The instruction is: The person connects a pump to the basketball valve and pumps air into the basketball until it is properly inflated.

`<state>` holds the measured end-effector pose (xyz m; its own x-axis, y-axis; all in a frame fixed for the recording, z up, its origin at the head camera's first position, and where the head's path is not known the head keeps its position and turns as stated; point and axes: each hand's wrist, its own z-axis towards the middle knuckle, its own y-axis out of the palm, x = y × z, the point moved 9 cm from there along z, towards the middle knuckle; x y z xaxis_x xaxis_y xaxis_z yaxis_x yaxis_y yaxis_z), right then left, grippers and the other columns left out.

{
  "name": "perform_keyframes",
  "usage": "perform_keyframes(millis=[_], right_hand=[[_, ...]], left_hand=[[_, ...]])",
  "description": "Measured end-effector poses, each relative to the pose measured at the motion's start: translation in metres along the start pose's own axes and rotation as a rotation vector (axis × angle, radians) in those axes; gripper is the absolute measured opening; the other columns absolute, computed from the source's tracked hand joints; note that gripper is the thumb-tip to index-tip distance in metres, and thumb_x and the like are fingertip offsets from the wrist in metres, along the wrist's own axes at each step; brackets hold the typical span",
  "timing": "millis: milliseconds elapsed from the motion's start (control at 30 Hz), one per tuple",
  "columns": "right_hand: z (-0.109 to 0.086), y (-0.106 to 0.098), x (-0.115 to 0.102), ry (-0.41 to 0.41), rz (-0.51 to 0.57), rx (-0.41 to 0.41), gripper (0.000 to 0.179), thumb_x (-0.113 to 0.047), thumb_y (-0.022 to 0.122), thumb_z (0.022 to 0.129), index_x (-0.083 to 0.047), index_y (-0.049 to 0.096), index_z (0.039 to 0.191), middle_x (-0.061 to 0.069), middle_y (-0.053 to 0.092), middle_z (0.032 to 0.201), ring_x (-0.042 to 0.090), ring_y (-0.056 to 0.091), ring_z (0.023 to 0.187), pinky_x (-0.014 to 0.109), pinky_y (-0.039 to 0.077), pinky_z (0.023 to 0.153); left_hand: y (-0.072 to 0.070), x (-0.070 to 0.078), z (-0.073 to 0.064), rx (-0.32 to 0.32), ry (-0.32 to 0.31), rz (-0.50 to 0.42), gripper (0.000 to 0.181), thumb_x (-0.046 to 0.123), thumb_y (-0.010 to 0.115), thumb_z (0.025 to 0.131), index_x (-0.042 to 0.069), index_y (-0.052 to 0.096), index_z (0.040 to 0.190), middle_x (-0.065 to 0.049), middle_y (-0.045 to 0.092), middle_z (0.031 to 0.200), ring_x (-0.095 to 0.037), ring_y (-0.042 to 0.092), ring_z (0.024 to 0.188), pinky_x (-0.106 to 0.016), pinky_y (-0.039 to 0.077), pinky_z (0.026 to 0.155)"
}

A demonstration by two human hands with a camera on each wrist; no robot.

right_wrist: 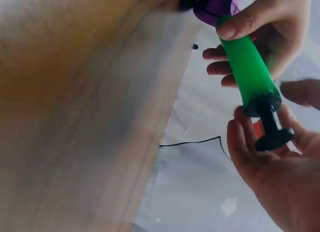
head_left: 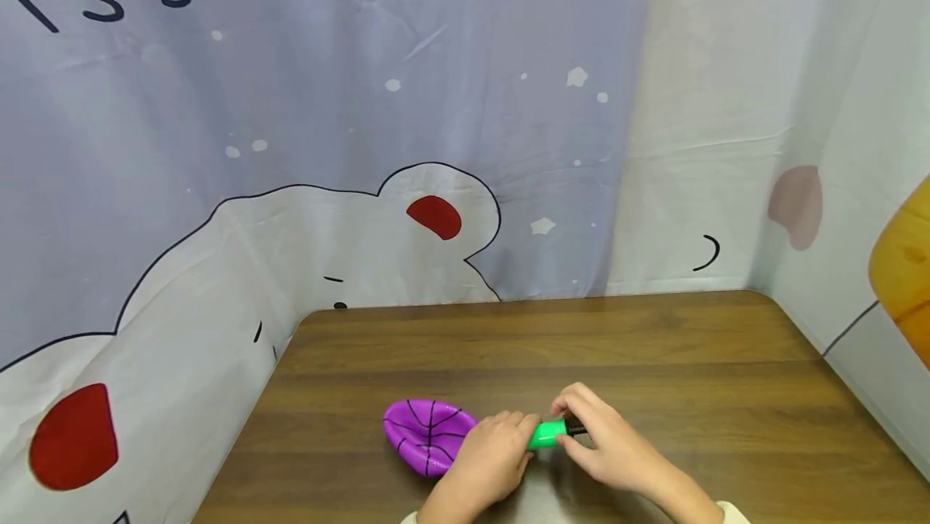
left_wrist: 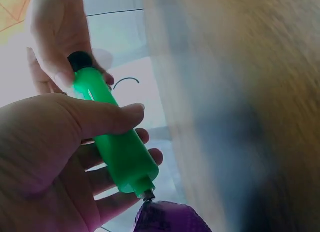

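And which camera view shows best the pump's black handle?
Right wrist view: the black handle shows its shaft and end disc. Head view: small, partly hidden. Left wrist view: only a black part, perhaps its end.

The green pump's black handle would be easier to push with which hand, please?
Probably the right hand: it is beside the black handle, while the left hand grips the green pump.

Over there, a person's pale cream right sleeve (head_left: 731, 513) and a sliver of matching left sleeve (head_left: 410, 518) peek out; beyond them, the left hand (head_left: 491, 458) and right hand (head_left: 609, 445) are bare.
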<state>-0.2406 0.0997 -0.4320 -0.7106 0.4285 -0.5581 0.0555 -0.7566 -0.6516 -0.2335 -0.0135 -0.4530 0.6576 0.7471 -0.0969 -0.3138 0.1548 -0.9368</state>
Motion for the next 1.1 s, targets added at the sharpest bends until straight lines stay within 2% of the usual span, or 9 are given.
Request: perform_keyframes(millis=[67,200,367,600,667,900,1100], right_hand=[[-0.003,-0.008,0.003,0.011,0.034,0.076,0.034,0.003,0.075,0.085,-0.014,0.061,0.11,-0.006,0.058,0.107,0.006,0.062,0.087,0.023,0.058,0.074],[-0.01,-0.022,0.01,0.069,0.072,0.194,0.033,0.0,0.075,0.087,-0.015,0.066,0.115,-0.009,0.063,0.107,0.006,0.063,0.086,0.023,0.058,0.068],[-0.016,-0.031,0.014,0.095,0.11,0.278,0.035,0.002,0.078,0.083,-0.011,0.07,0.115,-0.004,0.068,0.106,0.005,0.066,0.088,0.023,0.06,0.066],[-0.019,-0.034,0.019,0.156,0.124,0.33,0.032,0.004,0.078,0.083,-0.005,0.074,0.113,0.01,0.073,0.108,0.012,0.071,0.091,0.02,0.06,0.071],[-0.019,-0.035,0.019,0.162,0.108,0.356,0.031,0.004,0.078,0.083,-0.004,0.075,0.112,0.009,0.073,0.107,0.013,0.072,0.091,0.019,0.06,0.072],[-0.022,-0.032,0.022,0.174,0.099,0.416,0.03,0.006,0.078,0.082,-0.005,0.076,0.11,0.008,0.074,0.106,0.015,0.073,0.089,0.018,0.059,0.073],[-0.024,-0.03,0.022,0.176,0.118,0.419,0.032,0.007,0.079,0.08,-0.003,0.074,0.11,0.01,0.073,0.108,0.009,0.071,0.093,0.019,0.06,0.075]], left_hand=[[0.0,0.0,0.0,-0.005,-0.004,-0.014,0.038,0.023,0.083,0.081,0.015,0.064,0.113,0.005,0.069,0.098,-0.008,0.064,0.085,-0.023,0.055,0.075],[0.0,0.0,0.0,0.011,-0.013,-0.007,0.038,0.019,0.082,0.08,0.014,0.063,0.112,0.005,0.068,0.096,-0.009,0.063,0.084,-0.023,0.055,0.074],[-0.002,-0.002,0.004,0.053,-0.032,0.014,0.035,0.014,0.08,0.08,0.014,0.063,0.11,0.004,0.067,0.094,-0.01,0.062,0.081,-0.023,0.055,0.072],[-0.002,-0.008,0.013,0.05,-0.098,0.011,0.036,0.011,0.08,0.078,0.014,0.062,0.109,0.003,0.068,0.097,-0.013,0.062,0.084,-0.025,0.055,0.073],[0.0,-0.01,0.015,0.05,-0.117,0.004,0.038,0.012,0.08,0.078,0.014,0.062,0.112,0.003,0.067,0.097,-0.014,0.062,0.086,-0.026,0.055,0.074],[0.001,-0.008,0.019,0.053,-0.171,-0.038,0.045,0.033,0.083,0.08,0.021,0.064,0.12,0.005,0.068,0.102,-0.014,0.062,0.089,-0.029,0.055,0.073],[0.006,-0.005,0.02,0.051,-0.17,-0.037,0.041,0.029,0.079,0.085,0.02,0.061,0.12,0.004,0.069,0.104,-0.015,0.065,0.089,-0.03,0.056,0.074]])
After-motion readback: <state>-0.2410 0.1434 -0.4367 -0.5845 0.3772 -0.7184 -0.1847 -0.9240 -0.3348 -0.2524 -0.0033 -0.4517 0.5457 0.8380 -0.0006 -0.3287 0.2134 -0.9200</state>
